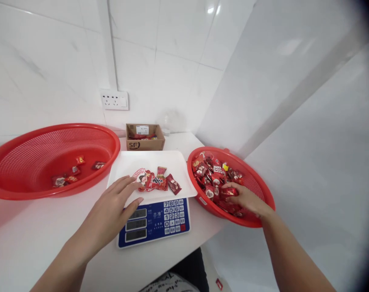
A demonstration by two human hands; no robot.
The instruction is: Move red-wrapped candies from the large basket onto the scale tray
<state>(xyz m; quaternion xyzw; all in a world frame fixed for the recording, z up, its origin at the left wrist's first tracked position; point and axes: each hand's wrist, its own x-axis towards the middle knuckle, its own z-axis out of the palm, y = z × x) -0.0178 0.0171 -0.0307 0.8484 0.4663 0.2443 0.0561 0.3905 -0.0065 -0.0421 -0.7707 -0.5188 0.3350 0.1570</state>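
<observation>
My left hand [115, 202] lies with fingers stretched out over the near left edge of the white scale tray [126, 162], fingertips close to a small cluster of red snack packets [156, 181] on the tray. My right hand [243, 198] reaches into the right red basket [263, 186], fingers curled on a red packet [228, 192] among many packets [214, 172]. The scale's blue keypad panel [155, 221] faces me.
A large red mesh basket [29, 190] at left holds several packets [74, 170]. A small cardboard box [145, 138] stands at the back by the tiled wall, under a wall socket [115, 99]. The white counter ends just right of the right basket.
</observation>
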